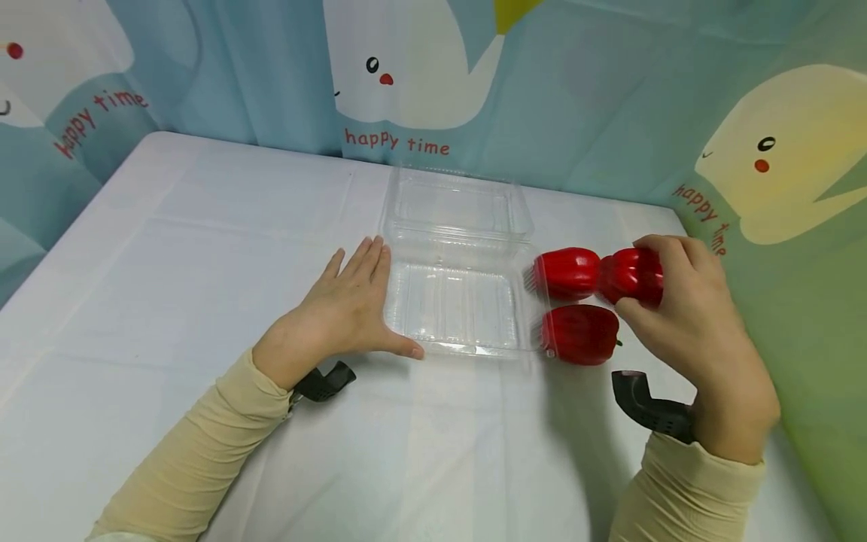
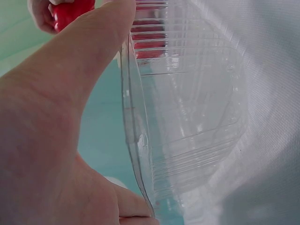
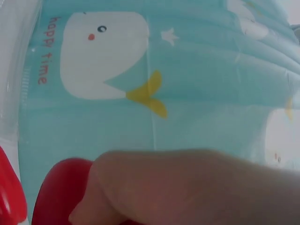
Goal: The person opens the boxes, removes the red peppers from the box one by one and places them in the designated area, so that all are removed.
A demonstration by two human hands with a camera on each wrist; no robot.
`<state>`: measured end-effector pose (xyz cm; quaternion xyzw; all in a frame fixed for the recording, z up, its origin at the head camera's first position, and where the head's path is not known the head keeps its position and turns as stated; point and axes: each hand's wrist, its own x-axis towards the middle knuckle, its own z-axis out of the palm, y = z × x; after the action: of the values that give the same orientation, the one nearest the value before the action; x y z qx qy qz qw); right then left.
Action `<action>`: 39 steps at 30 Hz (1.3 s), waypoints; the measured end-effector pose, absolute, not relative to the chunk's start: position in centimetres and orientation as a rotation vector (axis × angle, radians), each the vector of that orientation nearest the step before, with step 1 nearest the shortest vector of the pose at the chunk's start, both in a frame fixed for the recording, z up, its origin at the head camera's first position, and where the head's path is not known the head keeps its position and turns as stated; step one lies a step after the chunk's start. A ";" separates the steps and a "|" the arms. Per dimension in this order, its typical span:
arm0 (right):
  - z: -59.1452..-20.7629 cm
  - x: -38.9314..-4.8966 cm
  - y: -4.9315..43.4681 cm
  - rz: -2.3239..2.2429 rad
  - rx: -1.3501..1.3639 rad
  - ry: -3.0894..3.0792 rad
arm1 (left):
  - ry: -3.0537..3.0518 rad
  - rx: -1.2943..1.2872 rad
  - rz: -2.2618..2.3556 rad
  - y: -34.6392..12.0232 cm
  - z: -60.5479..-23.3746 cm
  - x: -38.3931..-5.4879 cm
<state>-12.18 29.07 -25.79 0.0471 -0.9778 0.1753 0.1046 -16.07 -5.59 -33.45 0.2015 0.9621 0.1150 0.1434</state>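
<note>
A clear plastic clamshell box (image 1: 454, 301) lies with its lid folded back on the far side. My left hand (image 1: 339, 309) rests against the box's left edge, fingers straight and thumb stretched along the front rim; the left wrist view shows the thumb (image 2: 70, 61) over the rim. At the right, my right hand (image 1: 691, 309) grips a red bell pepper (image 1: 626, 275), its thumb and fingers on opposite sides. A second red bell pepper (image 1: 569, 272) touches the held one on its left. Nearer the front, another red bell pepper (image 1: 581, 335) lies on its side, green stem pointing right.
A white cloth covers the table (image 1: 440, 452). A blue-green curtain (image 1: 576, 90) with printed whales hangs along the far side and the right. The lid (image 1: 454, 207) reaches almost to the table's back edge. Black wrist mounts (image 1: 653, 410) sit on both wrists.
</note>
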 end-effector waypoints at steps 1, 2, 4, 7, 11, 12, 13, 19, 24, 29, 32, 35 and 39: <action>-25.8 -12.2 29.3 0.501 0.130 -2.881 | 2.774 0.584 0.333 -5.6 -33.4 -16.1; -25.8 -12.1 29.6 0.485 0.121 -2.881 | 2.774 0.585 0.334 -5.6 -33.4 -16.1; -25.9 -12.1 30.1 0.458 0.104 -2.887 | 2.774 0.588 0.333 -5.6 -33.4 -16.1; -26.0 -12.2 30.7 0.412 0.063 -2.935 | 2.769 0.582 0.331 -5.6 -33.4 -16.1; -26.2 -12.3 31.4 0.360 0.023 -3.017 | 2.765 0.576 0.330 -5.6 -33.4 -16.1; -26.3 -12.3 31.6 0.350 0.019 -3.033 | 2.765 0.578 0.331 -5.6 -33.4 -16.1; -26.3 -12.3 31.8 0.343 0.013 -3.052 | 2.766 0.579 0.332 -5.6 -33.4 -16.1; -26.8 -12.6 32.6 0.290 -0.026 -3.123 | 2.770 0.578 0.329 -5.7 -33.4 -16.0; -27.3 -12.9 33.2 0.245 -0.063 -3.199 | 2.769 0.579 0.331 -5.7 -33.5 -16.0; -27.5 -13.3 33.9 0.217 -0.081 -3.306 | 2.769 0.578 0.332 -5.7 -33.4 -16.0; -27.7 -13.6 34.2 0.204 -0.093 -3.380 | 2.771 0.574 0.331 -5.7 -33.4 -16.0; -28.0 -13.9 34.4 0.185 -0.100 -3.437 | 2.769 0.568 0.329 -5.7 -33.4 -16.0; -28.5 -14.3 34.9 0.170 -0.100 -3.477 | 2.759 0.558 0.332 -5.6 -33.4 -16.0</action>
<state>-14.26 34.86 -28.55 -0.0284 -0.9840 0.0481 -0.1694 -16.03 -5.58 -33.38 0.1946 0.9619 0.1158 0.1529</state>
